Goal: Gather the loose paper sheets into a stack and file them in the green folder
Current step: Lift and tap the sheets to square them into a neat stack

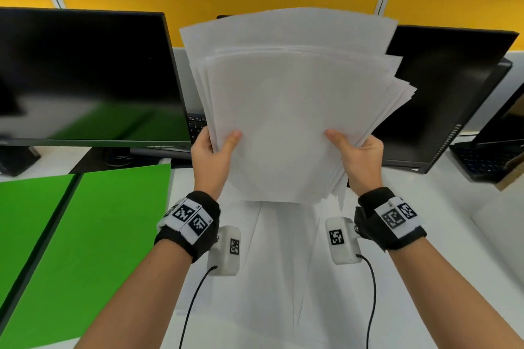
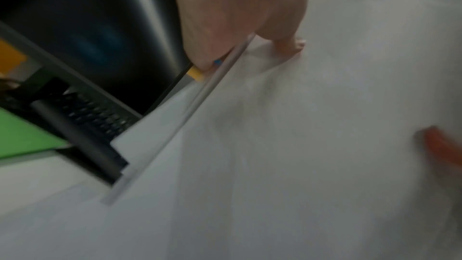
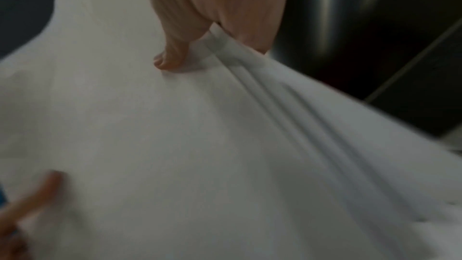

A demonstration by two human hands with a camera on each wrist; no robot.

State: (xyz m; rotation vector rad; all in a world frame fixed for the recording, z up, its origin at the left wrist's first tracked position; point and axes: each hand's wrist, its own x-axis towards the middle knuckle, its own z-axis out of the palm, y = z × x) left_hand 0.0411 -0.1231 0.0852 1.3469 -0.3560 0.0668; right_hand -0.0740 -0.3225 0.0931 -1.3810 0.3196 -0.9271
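Note:
A thick, uneven stack of white paper sheets point(image 1: 292, 110) stands nearly upright above the desk, its edges fanned out at the top and right. My left hand point(image 1: 212, 150) grips its left edge, thumb on the front face and fingers behind. My right hand point(image 1: 358, 156) grips the right edge the same way. The wrist views show each thumb pressed on the paper point(image 2: 312, 126) point(image 3: 175, 145). The green folder point(image 1: 85, 235) lies open and flat on the desk at the left. More white sheets point(image 1: 280, 278) lie on the desk under the stack.
A large dark monitor point(image 1: 85, 73) stands at the back left, another monitor point(image 1: 442, 99) at the back right. A keyboard point(image 1: 197, 125) sits between them and a second keyboard point(image 1: 482, 159) at the far right. The white desk point(image 1: 453, 235) extends right.

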